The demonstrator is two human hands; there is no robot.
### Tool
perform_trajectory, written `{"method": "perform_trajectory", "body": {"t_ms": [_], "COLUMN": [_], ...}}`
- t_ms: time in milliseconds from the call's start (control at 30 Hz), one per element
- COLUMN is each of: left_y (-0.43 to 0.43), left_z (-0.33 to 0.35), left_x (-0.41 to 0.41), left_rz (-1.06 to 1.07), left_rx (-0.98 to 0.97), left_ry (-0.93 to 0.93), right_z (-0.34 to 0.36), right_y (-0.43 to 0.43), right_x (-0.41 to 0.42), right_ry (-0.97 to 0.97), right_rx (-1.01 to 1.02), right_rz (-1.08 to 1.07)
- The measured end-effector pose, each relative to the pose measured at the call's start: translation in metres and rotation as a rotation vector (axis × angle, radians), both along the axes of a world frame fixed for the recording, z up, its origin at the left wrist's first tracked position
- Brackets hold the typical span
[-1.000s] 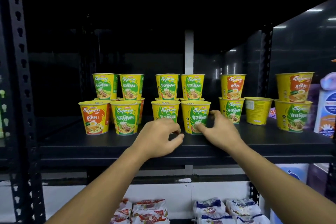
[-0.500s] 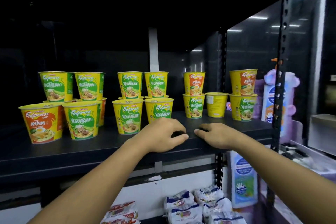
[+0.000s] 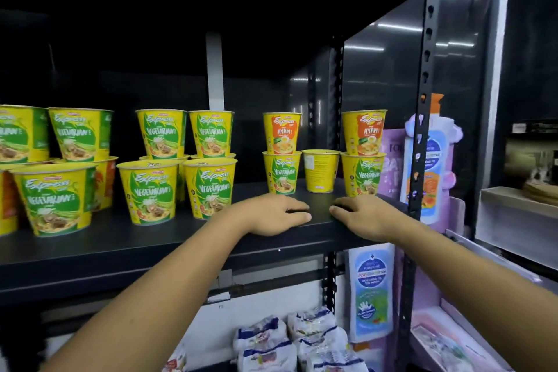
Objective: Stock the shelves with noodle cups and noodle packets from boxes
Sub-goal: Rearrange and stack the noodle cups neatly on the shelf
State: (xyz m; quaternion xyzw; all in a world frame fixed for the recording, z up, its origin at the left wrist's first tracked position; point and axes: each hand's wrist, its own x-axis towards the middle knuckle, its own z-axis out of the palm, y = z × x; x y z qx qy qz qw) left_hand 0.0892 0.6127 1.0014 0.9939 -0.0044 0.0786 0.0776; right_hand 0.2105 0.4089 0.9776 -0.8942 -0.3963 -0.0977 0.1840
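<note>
The Express noodle cups (image 3: 210,187) are all sitting on the black shelf (image 3: 151,248), mostly stacked 2 high and spread from 9 o'clock to about 2 o'clock in the view. Green Vegetarian ones take up most of the left and middle. Around 1 o'clock there's an orange Ayam cup (image 3: 282,133) on top of a Vegetarian cup (image 3: 282,174). Just beside that is a single cup (image 3: 320,170) with its back label facing out, then another Ayam-on-Vegetarian stack (image 3: 363,133) at the right end.

Both hands are empty. The left hand (image 3: 271,214) and right hand (image 3: 367,216) lie palm down on the front part of the shelf, toward 5 o'clock, in front of those right-end cups. Fingers are loosely bent, and the fingertips point at each other with a small gap between them.

Noodle packets (image 3: 265,338) are piled on the level below at 6 o'clock. By the perforated post (image 3: 422,100) at 3 o'clock stands a purple-and-white bottle (image 3: 431,160), with a blue-label pouch (image 3: 370,290) lower down.
</note>
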Motion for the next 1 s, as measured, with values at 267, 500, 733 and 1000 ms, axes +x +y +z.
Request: {"method": "perform_trajectory", "body": {"t_ms": [267,500,733,1000], "left_y": [-0.009,-0.025,-0.030,-0.029], "left_z": [0.008,0.031,0.035,0.032], "left_x": [0.030,0.083,0.137,0.159], "left_rz": [0.101,0.214,0.297,0.353], "left_rx": [-0.089,-0.266,-0.255,-0.262], "left_ry": [-0.084,-0.460,-0.588,-0.647], "right_z": [-0.025,-0.022,-0.006,0.014], "right_y": [-0.011,-0.014,-0.019,0.005], "right_x": [0.022,0.030,0.057,0.079], "right_ry": [-0.271,-0.124,0.041,0.206], "right_rx": [0.053,0.266,0.848,0.896], "right_rz": [0.123,0.110,0.027,-0.030]}}
